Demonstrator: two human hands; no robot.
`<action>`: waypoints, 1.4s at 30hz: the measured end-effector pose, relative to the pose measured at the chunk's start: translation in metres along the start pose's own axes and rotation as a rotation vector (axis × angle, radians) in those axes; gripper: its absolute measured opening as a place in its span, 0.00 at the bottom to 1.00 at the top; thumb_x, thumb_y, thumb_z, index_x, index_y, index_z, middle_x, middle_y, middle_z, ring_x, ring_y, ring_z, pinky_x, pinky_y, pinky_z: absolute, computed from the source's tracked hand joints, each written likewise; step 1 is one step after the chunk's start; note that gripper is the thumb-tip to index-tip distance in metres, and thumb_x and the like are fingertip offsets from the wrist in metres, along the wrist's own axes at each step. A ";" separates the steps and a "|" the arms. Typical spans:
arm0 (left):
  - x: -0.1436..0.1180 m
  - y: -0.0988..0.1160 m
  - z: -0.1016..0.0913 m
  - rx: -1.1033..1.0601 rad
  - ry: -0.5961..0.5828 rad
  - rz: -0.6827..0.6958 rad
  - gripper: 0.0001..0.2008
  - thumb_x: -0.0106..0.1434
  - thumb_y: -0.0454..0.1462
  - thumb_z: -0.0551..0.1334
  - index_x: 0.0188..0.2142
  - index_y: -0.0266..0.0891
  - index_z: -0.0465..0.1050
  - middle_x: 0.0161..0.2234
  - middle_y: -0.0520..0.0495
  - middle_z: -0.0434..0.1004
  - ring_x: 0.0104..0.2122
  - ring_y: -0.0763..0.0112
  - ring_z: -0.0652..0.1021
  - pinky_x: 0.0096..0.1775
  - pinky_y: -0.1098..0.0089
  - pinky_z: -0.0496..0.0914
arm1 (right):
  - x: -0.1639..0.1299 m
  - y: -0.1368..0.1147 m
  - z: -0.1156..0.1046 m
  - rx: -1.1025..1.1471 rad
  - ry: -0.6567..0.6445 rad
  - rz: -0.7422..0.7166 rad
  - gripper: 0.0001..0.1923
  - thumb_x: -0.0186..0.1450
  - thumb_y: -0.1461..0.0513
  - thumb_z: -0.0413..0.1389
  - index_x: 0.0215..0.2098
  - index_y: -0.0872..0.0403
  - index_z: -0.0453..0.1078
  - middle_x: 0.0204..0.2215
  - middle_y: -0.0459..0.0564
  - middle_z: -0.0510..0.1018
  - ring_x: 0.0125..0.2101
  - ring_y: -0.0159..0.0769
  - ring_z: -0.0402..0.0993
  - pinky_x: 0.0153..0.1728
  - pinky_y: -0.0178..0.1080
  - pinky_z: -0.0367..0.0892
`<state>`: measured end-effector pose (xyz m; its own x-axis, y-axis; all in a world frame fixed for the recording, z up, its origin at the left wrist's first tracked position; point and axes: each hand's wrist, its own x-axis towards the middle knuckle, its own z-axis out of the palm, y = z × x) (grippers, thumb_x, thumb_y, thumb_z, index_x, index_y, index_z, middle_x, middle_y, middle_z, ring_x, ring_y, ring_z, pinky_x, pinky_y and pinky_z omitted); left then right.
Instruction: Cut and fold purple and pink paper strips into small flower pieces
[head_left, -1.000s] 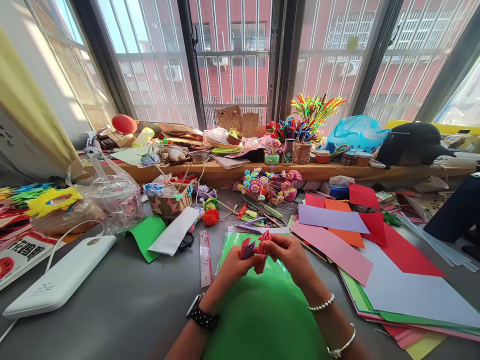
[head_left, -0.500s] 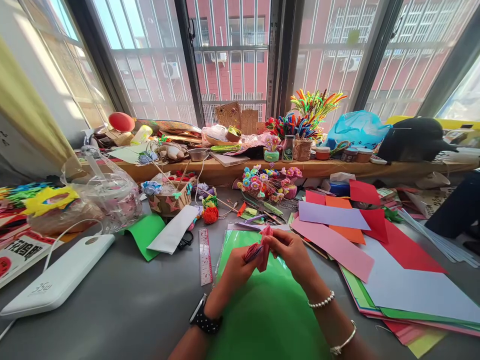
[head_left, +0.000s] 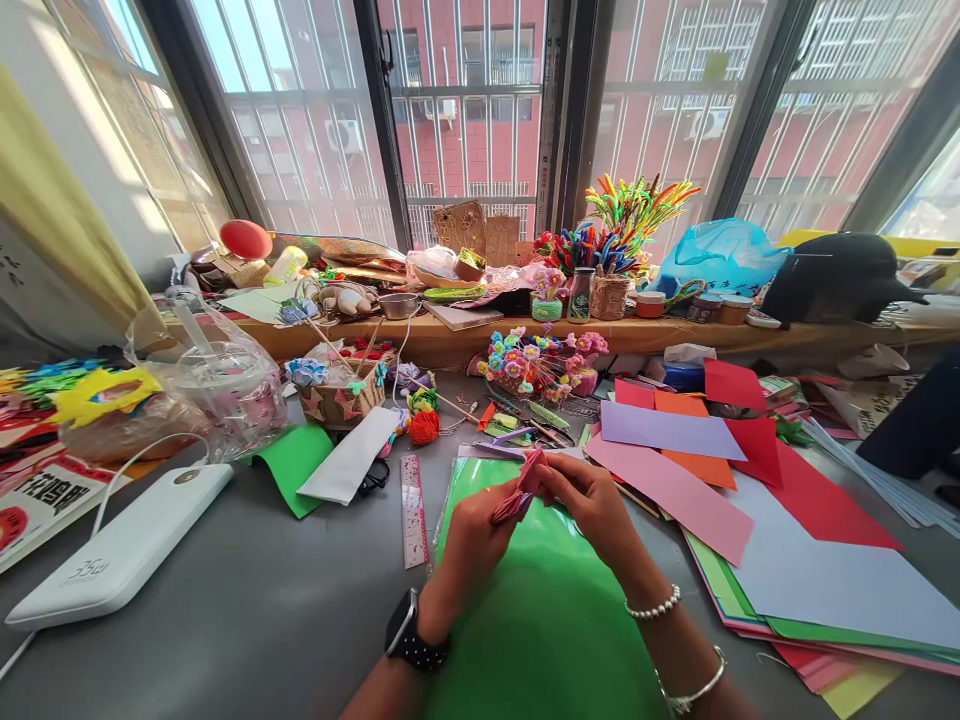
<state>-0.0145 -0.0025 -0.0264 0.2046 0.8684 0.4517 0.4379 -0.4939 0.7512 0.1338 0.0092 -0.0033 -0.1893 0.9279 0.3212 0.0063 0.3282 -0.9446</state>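
Note:
Between my two hands is a small piece of folded pink paper (head_left: 531, 474), with several layers showing along its lower left part. My left hand (head_left: 480, 530) is closed around its lower left side. With thumb and fingers, my right hand (head_left: 583, 492) pinches its right edge. Both hands are above a shiny green sheet (head_left: 547, 620) in a clear sleeve. Left of that sheet lies a pink patterned ruler (head_left: 413, 510). The inner folds of the pink paper are partly hidden by my fingers.
A stack of coloured paper (head_left: 847, 580) covers the right side, with a pink strip (head_left: 671, 495) and a lilac strip (head_left: 667, 430) nearby. At left lie a white power bank (head_left: 127, 545) and green paper (head_left: 294, 468). Crocheted flowers (head_left: 525, 360) stand behind my hands.
The pink paper has been tilted and looks more compact, its upright flap now leaning. My right fingers have shifted slightly along its edge. The whole view has moved a little.

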 end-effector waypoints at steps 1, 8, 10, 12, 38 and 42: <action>0.000 -0.001 0.000 0.001 -0.001 0.002 0.11 0.58 0.37 0.54 0.34 0.40 0.75 0.24 0.47 0.75 0.24 0.70 0.71 0.29 0.73 0.61 | 0.000 0.001 0.000 -0.008 0.017 -0.002 0.13 0.58 0.56 0.52 0.34 0.56 0.72 0.24 0.47 0.72 0.22 0.30 0.65 0.23 0.33 0.65; 0.002 0.008 0.002 -0.099 0.031 -0.067 0.11 0.57 0.40 0.56 0.30 0.40 0.76 0.24 0.48 0.76 0.25 0.69 0.71 0.31 0.73 0.63 | -0.002 0.005 0.004 -0.058 0.094 -0.041 0.12 0.58 0.56 0.52 0.33 0.55 0.73 0.24 0.48 0.74 0.22 0.31 0.67 0.23 0.34 0.66; 0.002 0.010 0.003 -0.107 0.063 -0.072 0.11 0.57 0.41 0.56 0.30 0.40 0.76 0.23 0.48 0.75 0.25 0.70 0.72 0.31 0.73 0.64 | -0.003 0.005 0.005 -0.055 0.089 -0.043 0.12 0.59 0.56 0.52 0.33 0.55 0.73 0.24 0.48 0.75 0.22 0.32 0.68 0.23 0.34 0.66; 0.001 0.008 0.003 -0.086 0.114 -0.060 0.10 0.57 0.40 0.57 0.31 0.40 0.76 0.24 0.48 0.76 0.25 0.70 0.72 0.31 0.73 0.64 | -0.003 0.004 0.005 -0.047 0.080 -0.034 0.12 0.59 0.56 0.52 0.34 0.54 0.73 0.27 0.49 0.76 0.23 0.32 0.69 0.23 0.34 0.67; -0.002 -0.008 -0.003 0.605 0.256 0.495 0.12 0.61 0.34 0.52 0.40 0.36 0.72 0.22 0.47 0.76 0.21 0.71 0.74 0.23 0.75 0.67 | -0.004 -0.004 -0.004 -0.283 -0.004 -0.246 0.06 0.55 0.61 0.58 0.32 0.54 0.71 0.28 0.48 0.75 0.28 0.33 0.71 0.27 0.34 0.68; -0.002 -0.005 -0.005 0.565 0.208 0.458 0.12 0.61 0.36 0.52 0.40 0.36 0.72 0.25 0.45 0.77 0.23 0.70 0.76 0.26 0.74 0.69 | -0.005 -0.004 -0.003 -0.336 0.043 -0.294 0.03 0.57 0.63 0.56 0.27 0.54 0.71 0.25 0.47 0.75 0.26 0.32 0.70 0.27 0.34 0.66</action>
<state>-0.0215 -0.0018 -0.0289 0.3290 0.5276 0.7832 0.7423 -0.6572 0.1309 0.1374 0.0038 -0.0005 -0.1901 0.7908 0.5819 0.2781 0.6118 -0.7406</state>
